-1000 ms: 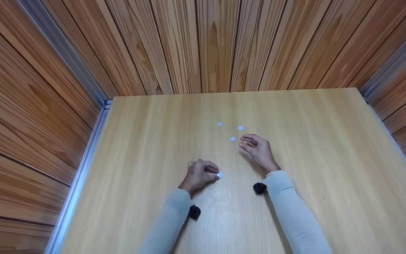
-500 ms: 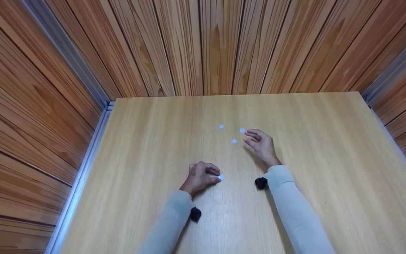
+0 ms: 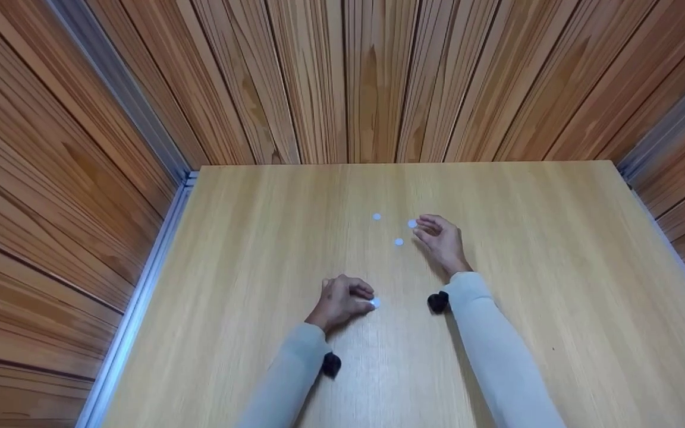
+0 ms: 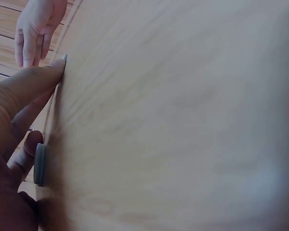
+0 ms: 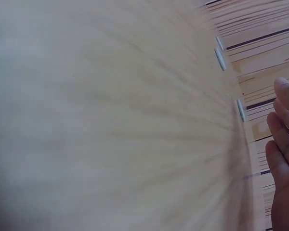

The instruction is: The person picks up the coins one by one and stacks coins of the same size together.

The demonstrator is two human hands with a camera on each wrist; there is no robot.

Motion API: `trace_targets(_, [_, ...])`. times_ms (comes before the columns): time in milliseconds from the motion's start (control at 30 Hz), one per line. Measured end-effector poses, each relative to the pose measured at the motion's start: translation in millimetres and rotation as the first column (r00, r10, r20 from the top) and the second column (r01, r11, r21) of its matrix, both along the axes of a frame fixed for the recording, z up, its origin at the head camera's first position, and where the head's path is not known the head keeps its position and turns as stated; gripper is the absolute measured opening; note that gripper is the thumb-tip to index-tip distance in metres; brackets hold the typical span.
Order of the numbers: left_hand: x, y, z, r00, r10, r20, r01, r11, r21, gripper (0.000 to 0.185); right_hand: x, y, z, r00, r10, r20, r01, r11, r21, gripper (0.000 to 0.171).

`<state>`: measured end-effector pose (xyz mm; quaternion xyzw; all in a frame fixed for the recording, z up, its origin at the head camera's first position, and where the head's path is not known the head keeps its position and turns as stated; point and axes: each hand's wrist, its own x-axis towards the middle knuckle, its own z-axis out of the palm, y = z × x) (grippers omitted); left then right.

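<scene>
My left hand [image 3: 342,300] is low over the table, its thumb and fingers bent around a small white disc [image 3: 376,303] at their tips. In the left wrist view, a stack of pale discs [image 4: 40,164] sits beneath that hand, against a curled finger; the head view hides it. Farther forward, my right hand [image 3: 440,241] has its fingers loosely bent, holding nothing. Its fingertips are beside a white disc [image 3: 412,223]; whether they touch is unclear. Two more discs lie to the left of it, a far one [image 3: 377,216] and a nearer one [image 3: 399,242].
Everything lies on a light wooden table [image 3: 259,238]. Wood-panelled walls [image 3: 372,83] rise behind it and at both sides, with a metal rail [image 3: 134,297] along the left edge. A black wrist camera [image 3: 437,302] is strapped at the right sleeve.
My right hand has moved forward, from beside the nearer disc to the right-hand disc. The left hand keeps its place; the whole view has shifted slightly.
</scene>
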<state>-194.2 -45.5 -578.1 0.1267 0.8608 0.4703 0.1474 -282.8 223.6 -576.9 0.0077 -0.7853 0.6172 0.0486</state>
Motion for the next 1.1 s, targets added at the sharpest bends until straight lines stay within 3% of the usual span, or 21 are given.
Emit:
trace_targets(233, [2.3, -0.3, -3.3, 1.000, -0.002, -0.007, 0.002, 1.000, -0.007, 0.019, -5.8, -2.9, -6.6, 0.998, -0.009, 0.068, 0.005, 0.998, 0.056, 0.041])
trace_targets(533, [1.2, 1.9, -2.5, 1.000, 0.005, -0.013, -0.005, 1.000, -0.004, 0.020, -14.1, -4.0, -5.6, 0.991, -0.018, 0.136, 0.020, 1.000, -0.015, 0.044])
trace_targets(767, [-0.6, 0.0, -1.3, 0.999, -0.004, -0.041, 0.003, 1.000, -0.013, 0.020, -21.0, -5.4, -7.9, 0.983, -0.001, 0.186, 0.028, 0.989, -0.142, 0.049])
trace_targets(1100, [-0.9, 0.2, -1.5, 0.999, -0.006, -0.038, 0.006, 1.000, -0.025, 0.020, -23.0, -7.1, -7.9, 0.982, 0.017, 0.189, -0.008, 0.999, -0.048, 0.049])
